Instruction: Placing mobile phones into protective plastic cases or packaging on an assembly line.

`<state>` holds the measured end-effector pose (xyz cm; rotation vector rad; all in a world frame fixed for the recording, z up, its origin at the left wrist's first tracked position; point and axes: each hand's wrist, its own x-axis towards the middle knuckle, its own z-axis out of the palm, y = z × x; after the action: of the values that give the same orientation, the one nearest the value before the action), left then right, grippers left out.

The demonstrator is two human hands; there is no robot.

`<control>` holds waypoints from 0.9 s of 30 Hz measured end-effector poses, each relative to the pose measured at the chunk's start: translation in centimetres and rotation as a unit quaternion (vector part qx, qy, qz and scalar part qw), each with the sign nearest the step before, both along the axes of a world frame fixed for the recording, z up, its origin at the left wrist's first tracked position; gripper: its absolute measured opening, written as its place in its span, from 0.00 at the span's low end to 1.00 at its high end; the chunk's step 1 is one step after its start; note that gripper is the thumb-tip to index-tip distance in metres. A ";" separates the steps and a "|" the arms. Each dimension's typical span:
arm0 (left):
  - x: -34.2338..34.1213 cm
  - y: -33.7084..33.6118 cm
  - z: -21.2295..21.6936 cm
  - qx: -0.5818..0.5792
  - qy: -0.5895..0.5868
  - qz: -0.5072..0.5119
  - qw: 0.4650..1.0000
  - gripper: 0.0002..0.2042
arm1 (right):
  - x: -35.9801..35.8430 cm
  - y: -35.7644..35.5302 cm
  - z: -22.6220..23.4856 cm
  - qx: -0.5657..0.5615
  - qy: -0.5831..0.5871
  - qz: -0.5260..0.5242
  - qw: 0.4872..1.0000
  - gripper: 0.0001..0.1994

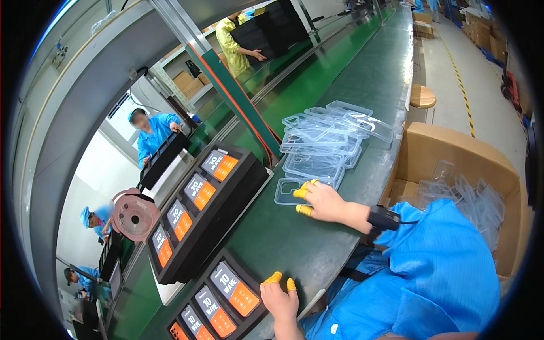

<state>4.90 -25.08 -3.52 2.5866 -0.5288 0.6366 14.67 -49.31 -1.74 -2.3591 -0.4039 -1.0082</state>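
My right hand (331, 204), with yellow finger cots on its fingertips, grips a clear phone case (283, 195) by its right side. The case lies almost flat at the near end of a loose pile of clear phone cases (323, 141) on the green bench. Beside the right edge of the nearer black foam tray (255, 318), my left hand (281, 300) is open and holds nothing. Yellow cots cover its thumb and a finger, which are spread apart. Phones with black-and-orange fronts (233, 286) sit in that tray's slots; an orange one is at its far left end.
A stack of black trays (226, 198) with more phones stands left, beside a pink fan (135, 214). An open cardboard box (453, 144) with clear plastic pieces is at my right. A green post (232, 93) rises beyond the bench. Other people work along the line.
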 end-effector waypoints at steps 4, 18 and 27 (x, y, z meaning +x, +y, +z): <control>-0.1 1.1 0.0 0.027 -0.036 0.074 0.996 0.14 | 2.2 0.3 -3.8 -0.109 0.151 0.027 0.982 0.09; 0.7 -0.6 0.5 -0.006 0.013 -0.040 0.999 0.14 | -2.1 0.1 1.5 -0.008 0.109 0.176 0.978 0.18; 2.2 -3.3 -0.9 -0.036 0.008 -0.086 0.996 0.17 | 11.8 -8.6 8.3 -0.050 0.067 -0.215 0.973 0.30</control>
<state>7.06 -28.43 -4.43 2.4437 -0.6997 0.5652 26.50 -57.95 6.61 -2.6523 0.1189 -1.0237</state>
